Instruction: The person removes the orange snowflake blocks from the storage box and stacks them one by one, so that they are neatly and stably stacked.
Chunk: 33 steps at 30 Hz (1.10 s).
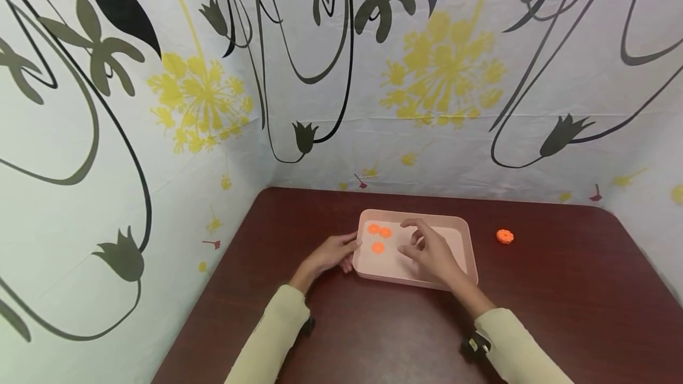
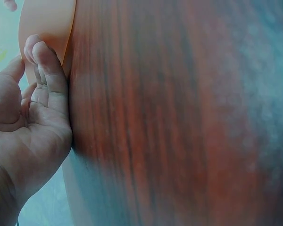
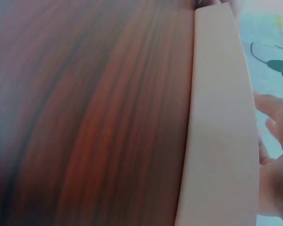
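I have the pink tray [image 1: 395, 266] lying flat on the desk [image 1: 363, 330], a shallow oblong with rounded corners and a low, smooth rim. Three flat orange pieces lie in its left part: a rear pair [image 1: 379, 230], side by side and seemingly touching, and a single front piece [image 1: 377, 248] just apart from them. A scalloped orange piece [image 1: 504, 236], flower-like in outline, sits on the desk to the right of the tray, well apart from it.

My view shows the left grip [image 1: 333, 252] pinching the tray's left end, thumb at the rim and fingers bent below. The right grip [image 1: 433, 255] is released, held above the tray with bent fingers and a gap between thumb and forefinger. Pale yellow sleeves [image 1: 274, 328] cover the person's forearms.

The desk is dark reddish brown, its wood grain plain to me in both wrist views, with a soft sheen near its front. Behind and to the left, I see white patterned fabric [image 1: 331, 99] printed with yellow blossoms, olive leaves and buds, and long curling dark stems.
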{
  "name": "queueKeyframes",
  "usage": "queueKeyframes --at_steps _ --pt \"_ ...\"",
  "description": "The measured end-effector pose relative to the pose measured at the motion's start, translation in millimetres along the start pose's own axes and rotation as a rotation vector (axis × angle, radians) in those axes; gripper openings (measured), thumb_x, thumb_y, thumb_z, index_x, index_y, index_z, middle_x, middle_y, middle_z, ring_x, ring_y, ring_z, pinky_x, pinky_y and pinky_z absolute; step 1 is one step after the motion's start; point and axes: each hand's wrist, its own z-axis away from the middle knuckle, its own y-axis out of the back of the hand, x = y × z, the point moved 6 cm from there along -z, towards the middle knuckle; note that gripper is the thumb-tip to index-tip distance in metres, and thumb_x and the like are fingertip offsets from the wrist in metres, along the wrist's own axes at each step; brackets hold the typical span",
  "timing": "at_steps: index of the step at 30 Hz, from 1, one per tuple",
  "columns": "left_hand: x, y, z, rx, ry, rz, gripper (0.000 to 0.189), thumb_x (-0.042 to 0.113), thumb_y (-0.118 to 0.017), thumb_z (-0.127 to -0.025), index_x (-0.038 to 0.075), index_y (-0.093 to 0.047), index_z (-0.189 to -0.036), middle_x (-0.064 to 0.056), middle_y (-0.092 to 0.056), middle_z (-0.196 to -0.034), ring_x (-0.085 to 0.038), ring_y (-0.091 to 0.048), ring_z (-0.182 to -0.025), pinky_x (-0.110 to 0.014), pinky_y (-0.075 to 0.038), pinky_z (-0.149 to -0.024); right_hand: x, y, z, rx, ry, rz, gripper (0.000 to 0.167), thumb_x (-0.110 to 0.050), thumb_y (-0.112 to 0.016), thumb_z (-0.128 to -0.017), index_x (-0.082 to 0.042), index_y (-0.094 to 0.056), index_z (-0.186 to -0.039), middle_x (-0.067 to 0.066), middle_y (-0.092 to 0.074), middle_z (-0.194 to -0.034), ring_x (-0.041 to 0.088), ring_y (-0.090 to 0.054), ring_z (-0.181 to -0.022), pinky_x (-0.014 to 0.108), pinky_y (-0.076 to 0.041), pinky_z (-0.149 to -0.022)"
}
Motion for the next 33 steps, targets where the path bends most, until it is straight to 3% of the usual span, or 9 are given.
queueKeyframes --at_steps 6,11,16,21,27,33 --pt "1.7 -1.3 1.7 -0.003 -0.003 0.005 0.057 0.040 -0.061 -0.108 0.019 -0.049 -0.160 -0.003 -0.062 -0.069 -0.013 -0.061 -0.055 -0.025 -0.057 -0.056 5 -22 -1.4 -0.135 -0.213 -0.291 0.059 -0.015 -0.082 -0.094 -0.014 -0.050 -0.144 0.019 -0.064 -0.103 0.017 -0.058 -0.061 0.026 -0.048 -0.051" --pt "1.5 -1.9 1.8 0.001 -0.007 0.000 0.057 0.041 -0.060 -0.108 0.018 -0.049 -0.160 -0.003 -0.062 -0.069 -0.012 -0.061 -0.055 -0.025 -0.057 -0.055 4 -40 -1.7 -0.213 -0.308 -0.365 0.056 -0.008 -0.072 -0.098 -0.015 -0.047 -0.148 0.021 -0.069 -0.104 0.014 -0.046 -0.044 0.024 -0.037 -0.040" --pt "2.5 -1.2 2.4 -0.002 -0.015 -0.001 0.058 0.040 -0.060 -0.109 0.017 -0.048 -0.160 -0.003 -0.061 -0.068 -0.013 -0.061 -0.054 -0.025 -0.057 -0.055 1 -52 -6.4 -0.268 -0.290 -0.345 0.051 0.000 -0.066 -0.099 -0.013 -0.049 -0.146 0.022 -0.071 -0.096 0.013 -0.045 -0.041 0.025 -0.036 -0.039" --pt "2.6 -1.9 2.8 -0.011 -0.023 -0.003 0.058 0.042 -0.060 -0.108 0.018 -0.048 -0.160 -0.003 -0.061 -0.069 -0.013 -0.061 -0.055 -0.026 -0.058 -0.056 1 -57 -9.4 -0.284 -0.282 -0.240 0.053 0.003 -0.069 -0.095 -0.013 -0.054 -0.143 0.013 -0.066 -0.079 0.015 -0.052 -0.046 0.026 -0.041 -0.044" --pt "2.3 -0.8 1.9 0.004 -0.035 -0.008 0.057 0.040 -0.059 -0.109 0.018 -0.048 -0.160 -0.003 -0.060 -0.067 -0.012 -0.060 -0.054 -0.025 -0.057 -0.055 -4 -61 -15.4 -0.306 -0.205 -0.042 0.052 -0.003 -0.077 -0.092 -0.016 -0.058 -0.138 0.005 -0.062 -0.070 0.016 -0.058 -0.048 0.029 -0.044 -0.052" --pt "2.7 -0.9 2.3 -0.003 -0.038 -0.017 0.057 0.041 -0.059 -0.109 0.019 -0.048 -0.160 -0.002 -0.060 -0.067 -0.011 -0.060 -0.054 -0.025 -0.057 -0.056 0 -63 -18.0 -0.291 -0.221 0.016 0.044 -0.009 -0.078 -0.092 -0.017 -0.061 -0.132 0.003 -0.064 -0.070 0.016 -0.061 -0.049 0.028 -0.045 -0.052"
